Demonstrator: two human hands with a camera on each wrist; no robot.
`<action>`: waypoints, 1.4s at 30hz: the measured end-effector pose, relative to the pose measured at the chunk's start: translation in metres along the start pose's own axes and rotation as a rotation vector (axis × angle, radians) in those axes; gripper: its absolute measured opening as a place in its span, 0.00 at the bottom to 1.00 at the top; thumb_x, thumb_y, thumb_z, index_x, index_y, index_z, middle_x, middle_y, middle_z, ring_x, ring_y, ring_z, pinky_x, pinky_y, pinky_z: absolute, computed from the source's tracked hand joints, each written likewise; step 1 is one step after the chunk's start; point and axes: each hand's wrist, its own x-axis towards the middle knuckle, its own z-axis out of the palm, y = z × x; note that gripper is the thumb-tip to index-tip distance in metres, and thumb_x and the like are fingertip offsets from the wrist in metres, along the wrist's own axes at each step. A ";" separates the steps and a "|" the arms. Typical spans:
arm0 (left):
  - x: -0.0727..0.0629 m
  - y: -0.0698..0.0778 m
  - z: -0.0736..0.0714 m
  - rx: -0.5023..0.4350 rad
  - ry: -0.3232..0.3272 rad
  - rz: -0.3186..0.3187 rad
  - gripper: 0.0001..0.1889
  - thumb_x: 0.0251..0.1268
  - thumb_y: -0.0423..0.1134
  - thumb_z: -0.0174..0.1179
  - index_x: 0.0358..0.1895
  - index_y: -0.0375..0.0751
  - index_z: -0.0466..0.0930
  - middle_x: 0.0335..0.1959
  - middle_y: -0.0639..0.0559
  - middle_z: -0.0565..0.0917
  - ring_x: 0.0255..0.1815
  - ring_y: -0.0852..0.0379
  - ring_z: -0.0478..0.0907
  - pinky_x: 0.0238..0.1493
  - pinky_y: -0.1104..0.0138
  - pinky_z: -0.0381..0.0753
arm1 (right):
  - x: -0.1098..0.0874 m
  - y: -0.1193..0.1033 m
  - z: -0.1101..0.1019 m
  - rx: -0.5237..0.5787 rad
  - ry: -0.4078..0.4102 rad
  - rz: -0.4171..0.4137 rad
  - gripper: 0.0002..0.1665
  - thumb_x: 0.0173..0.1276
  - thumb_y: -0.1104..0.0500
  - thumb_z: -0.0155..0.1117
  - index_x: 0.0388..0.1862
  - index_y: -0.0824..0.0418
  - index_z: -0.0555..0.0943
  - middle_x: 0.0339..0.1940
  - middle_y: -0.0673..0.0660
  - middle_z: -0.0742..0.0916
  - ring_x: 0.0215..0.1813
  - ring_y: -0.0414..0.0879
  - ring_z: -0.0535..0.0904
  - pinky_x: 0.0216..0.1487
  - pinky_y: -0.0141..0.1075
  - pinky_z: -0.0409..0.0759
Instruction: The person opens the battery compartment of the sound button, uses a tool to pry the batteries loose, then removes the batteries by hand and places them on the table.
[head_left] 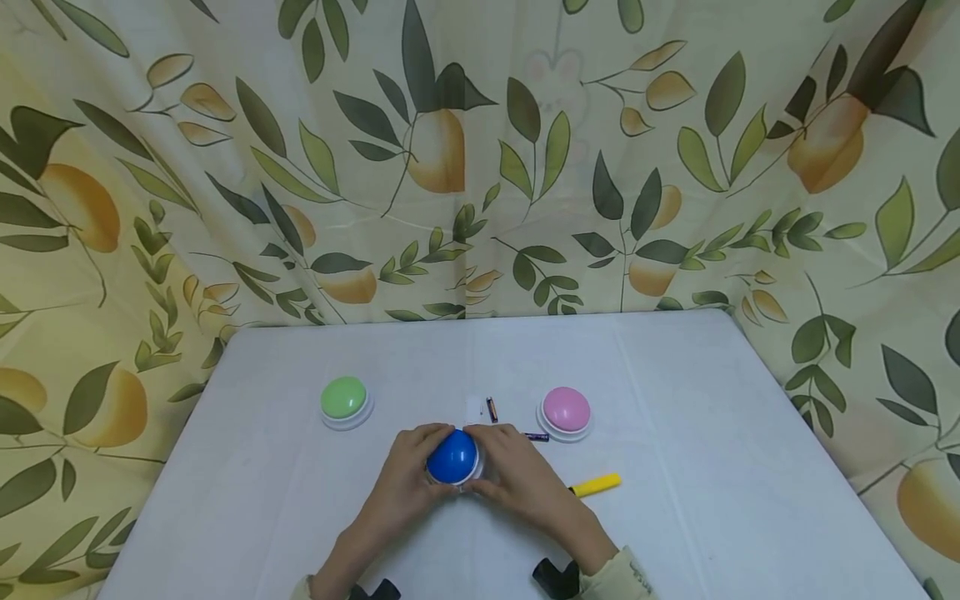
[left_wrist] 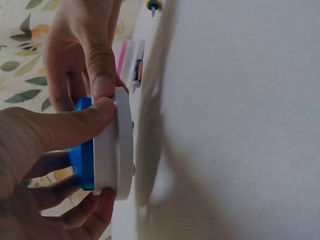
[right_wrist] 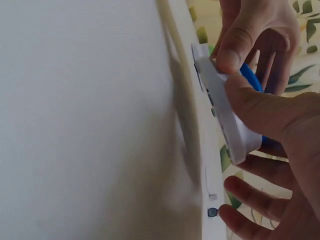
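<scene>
From the head view, I am seeing a white-covered table, faint creases running across it, and a curtain printed with orange fruit and leaves is hanging beyond the blue button. The left hand and right hand are gripping that button from 2 sides. Left of it and farther off, a green button is sitting; to its right are lying 2 batteries, a pink button and a yellow-handled tool.

At the left wrist, both thumbs are pressing the blue button's white base, and shadow is falling beside it.

At the right wrist, the blue button is hanging tilted just above the table, curtain showing behind it.
</scene>
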 end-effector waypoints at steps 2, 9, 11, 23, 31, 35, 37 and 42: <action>-0.001 0.000 0.001 0.025 -0.009 0.008 0.41 0.47 0.35 0.83 0.70 0.39 0.77 0.68 0.43 0.79 0.66 0.42 0.73 0.63 0.45 0.83 | 0.000 -0.001 0.002 -0.034 0.002 -0.002 0.45 0.63 0.46 0.80 0.75 0.54 0.73 0.71 0.52 0.82 0.71 0.51 0.76 0.69 0.49 0.81; 0.000 -0.002 0.002 0.070 -0.033 0.027 0.40 0.49 0.34 0.82 0.69 0.37 0.78 0.68 0.40 0.79 0.66 0.38 0.73 0.62 0.44 0.83 | 0.000 -0.002 0.009 -0.117 0.016 -0.004 0.44 0.62 0.43 0.80 0.73 0.54 0.74 0.68 0.52 0.84 0.66 0.49 0.77 0.67 0.49 0.81; 0.000 -0.003 0.002 0.075 -0.045 0.022 0.40 0.49 0.34 0.82 0.70 0.38 0.78 0.68 0.40 0.78 0.67 0.38 0.73 0.62 0.44 0.83 | 0.000 -0.002 0.010 -0.125 0.010 0.004 0.44 0.61 0.43 0.80 0.73 0.54 0.74 0.68 0.52 0.84 0.66 0.49 0.77 0.67 0.48 0.81; 0.001 -0.004 0.007 0.086 -0.070 0.003 0.39 0.50 0.35 0.81 0.70 0.39 0.79 0.69 0.41 0.78 0.67 0.38 0.71 0.63 0.44 0.83 | 0.000 -0.002 0.012 -0.124 -0.021 0.052 0.43 0.62 0.42 0.79 0.72 0.54 0.75 0.66 0.52 0.85 0.64 0.48 0.76 0.65 0.47 0.82; 0.002 -0.002 0.005 0.094 -0.066 0.016 0.39 0.48 0.36 0.82 0.68 0.38 0.80 0.67 0.41 0.78 0.66 0.40 0.72 0.64 0.44 0.82 | -0.001 -0.002 0.012 -0.118 -0.025 0.045 0.43 0.63 0.41 0.78 0.72 0.55 0.74 0.66 0.53 0.85 0.63 0.48 0.76 0.65 0.48 0.81; 0.001 -0.003 0.004 0.099 -0.060 0.021 0.39 0.48 0.37 0.83 0.69 0.39 0.80 0.67 0.41 0.79 0.66 0.40 0.72 0.64 0.44 0.82 | 0.000 -0.001 0.012 -0.112 -0.025 0.030 0.43 0.64 0.40 0.77 0.73 0.55 0.74 0.67 0.52 0.84 0.63 0.48 0.76 0.65 0.48 0.80; 0.001 -0.004 0.004 0.091 -0.062 0.020 0.39 0.48 0.37 0.83 0.69 0.39 0.80 0.67 0.41 0.79 0.67 0.40 0.72 0.64 0.44 0.82 | 0.001 0.000 0.011 -0.109 -0.026 0.019 0.42 0.64 0.40 0.76 0.72 0.55 0.75 0.67 0.52 0.84 0.63 0.48 0.77 0.66 0.48 0.80; 0.000 -0.004 0.003 0.079 -0.079 0.021 0.39 0.49 0.37 0.82 0.70 0.41 0.79 0.68 0.41 0.78 0.67 0.40 0.72 0.64 0.43 0.82 | 0.001 0.000 0.004 -0.106 -0.053 0.008 0.41 0.66 0.43 0.76 0.73 0.56 0.75 0.68 0.54 0.84 0.66 0.50 0.77 0.67 0.47 0.81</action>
